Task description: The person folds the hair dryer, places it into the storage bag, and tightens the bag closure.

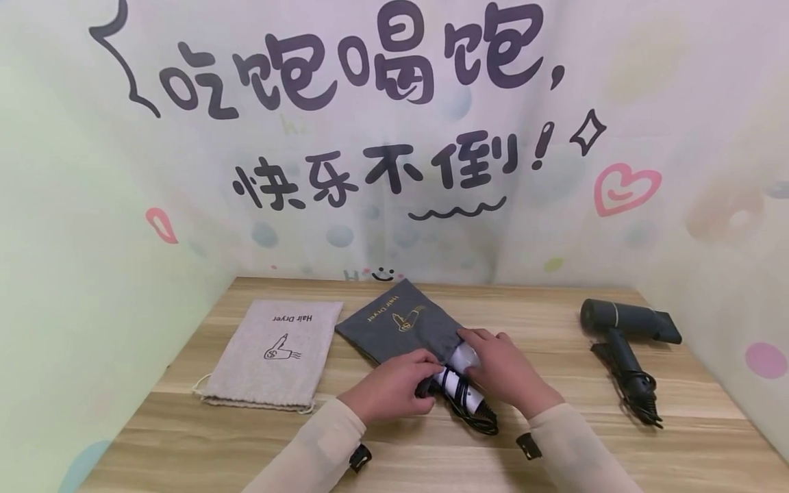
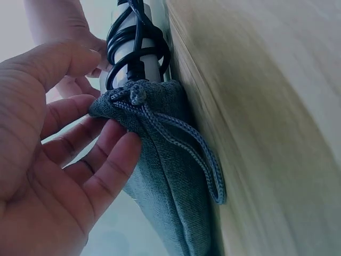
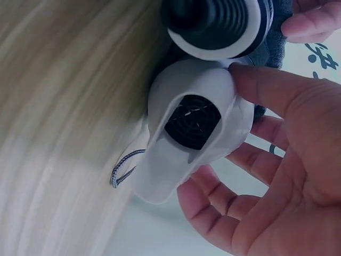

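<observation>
"Two hands are at the mouth of a dark grey cloth bag with gold print [image 1: 390,333]. Where does it lie?"

"On the pale wood-grain counter [image 1: 672,455], with one corner reaching the far edge and its mouth turned toward the near edge."

"And the white hair dryer with black cord wound round its handle [image 1: 464,359]?"

"Partly inside that bag. The handle and an end with a dark grille stick out toward the near edge."

"How is the right hand [image 1: 505,370]?"

"Its grip holds the dryer's grilled end, thumb on one side and fingers on the other."

"The left hand [image 1: 393,392]?"

"Its grip is loosely bent, fingertips touching the bag's mouth; whether it pinches cloth, one cannot tell."

"What lies farther out?"

"A beige cloth pouch with black print [image 1: 277,370] by the left edge, and a black cylindrical hair dryer [image 1: 630,322] near the far right corner."
</observation>
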`<state>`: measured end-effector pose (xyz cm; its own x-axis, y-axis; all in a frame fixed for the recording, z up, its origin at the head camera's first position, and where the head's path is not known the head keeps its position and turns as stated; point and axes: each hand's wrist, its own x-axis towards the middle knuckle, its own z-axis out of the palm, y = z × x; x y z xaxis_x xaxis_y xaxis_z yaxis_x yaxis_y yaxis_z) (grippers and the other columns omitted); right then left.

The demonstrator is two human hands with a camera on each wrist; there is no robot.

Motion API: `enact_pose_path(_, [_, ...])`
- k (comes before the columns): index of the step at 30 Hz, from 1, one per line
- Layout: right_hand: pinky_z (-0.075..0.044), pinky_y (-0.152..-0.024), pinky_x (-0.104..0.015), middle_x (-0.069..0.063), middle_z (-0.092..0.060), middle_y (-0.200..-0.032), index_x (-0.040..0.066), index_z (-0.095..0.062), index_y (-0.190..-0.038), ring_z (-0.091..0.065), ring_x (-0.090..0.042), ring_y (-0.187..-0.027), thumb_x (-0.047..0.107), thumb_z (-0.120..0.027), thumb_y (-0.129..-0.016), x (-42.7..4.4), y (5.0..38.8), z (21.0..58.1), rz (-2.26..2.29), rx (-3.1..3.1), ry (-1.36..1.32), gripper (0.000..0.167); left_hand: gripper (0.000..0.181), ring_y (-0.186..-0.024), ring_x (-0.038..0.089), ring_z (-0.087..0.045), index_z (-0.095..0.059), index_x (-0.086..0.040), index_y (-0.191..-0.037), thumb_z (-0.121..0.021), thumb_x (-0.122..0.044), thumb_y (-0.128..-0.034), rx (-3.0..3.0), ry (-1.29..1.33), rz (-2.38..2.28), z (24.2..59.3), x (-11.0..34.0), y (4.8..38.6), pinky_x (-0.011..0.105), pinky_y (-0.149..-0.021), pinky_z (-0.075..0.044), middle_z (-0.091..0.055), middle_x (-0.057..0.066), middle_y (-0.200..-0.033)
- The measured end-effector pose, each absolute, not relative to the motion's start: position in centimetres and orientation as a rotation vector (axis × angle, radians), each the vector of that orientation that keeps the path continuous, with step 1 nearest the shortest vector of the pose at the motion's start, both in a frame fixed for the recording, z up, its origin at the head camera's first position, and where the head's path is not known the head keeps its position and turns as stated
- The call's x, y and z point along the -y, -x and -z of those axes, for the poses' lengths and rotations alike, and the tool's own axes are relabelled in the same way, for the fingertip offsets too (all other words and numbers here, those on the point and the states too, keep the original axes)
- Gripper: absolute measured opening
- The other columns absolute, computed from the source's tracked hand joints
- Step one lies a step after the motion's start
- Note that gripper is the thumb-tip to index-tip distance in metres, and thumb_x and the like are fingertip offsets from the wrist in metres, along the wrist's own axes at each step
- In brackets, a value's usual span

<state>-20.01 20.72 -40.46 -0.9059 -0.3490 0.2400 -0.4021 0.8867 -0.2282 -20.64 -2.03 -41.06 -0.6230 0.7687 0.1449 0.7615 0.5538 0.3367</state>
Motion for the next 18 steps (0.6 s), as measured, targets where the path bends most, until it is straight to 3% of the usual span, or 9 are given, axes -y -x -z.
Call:
enact_pose_path(7, [-0.04,-0.093,-0.067,-0.015,-0.061,-0.13,0.006,-0.058,-0.137,-0.055,-0.044,-0.11,0.014,-0.076,-0.083,-20.49,20.1,39.82,-0.392,2.957,-0.495,0.057,0.05,-0.107,0.007,-0.057,-0.063,-0.004,-0.131,-0.073,-0.023,-0.0861,-2.706,-1.341,-0.604,41.01,1.81,20.42,0.019,-0.092,-0.045,-0.056,0.001,-0.126])
enact_pose_path(9, [-0.041,-0.095,-0.065,-0.017,-0.06,-0.13,0.004,-0.058,-0.136,-0.057,-0.043,-0.112,0.012,-0.076,-0.083,-20.49,20.2,39.69,-0.411,2.968,-0.501,0.057,0.05,-0.108,0.007,-0.057,-0.062,-0.004,-0.131,-0.072,-0.024,-0.0863,-2.696,-1.337,-0.596,41.2,1.73,20.38,0.019,-0.093,-0.045,-0.056,0.002,-0.127])
enact_pose_path(12, [-0.049,-0.09,-0.052,-0.02,-0.06,-0.129,0.001,-0.057,-0.135,-0.061,-0.039,-0.109,0.009,-0.076,-0.082,-20.45,20.41,39.61,-0.449,2.976,-0.533,0.057,0.05,-0.109,0.009,-0.058,-0.062,-0.004,-0.131,-0.071,-0.026,-0.0868,-2.692,-1.334,-0.59,41.41,1.78,20.27,0.02,-0.094,-0.045,-0.056,0.002,-0.129])
enact_pose_path(18, [-0.051,-0.089,-0.05,-0.02,-0.059,-0.131,0.001,-0.056,-0.136,-0.063,-0.038,-0.106,0.009,-0.074,-0.082,-20.4,20.74,39.66,-0.441,3.01,-0.525,0.058,0.05,-0.11,0.01,-0.058,-0.062,-0.005,-0.132,-0.07,-0.026,-0.0874,-2.689,-1.326,-0.604,41.39,2.03,20.11,0.022,-0.095,-0.046,-0.056,0.002,-0.13])
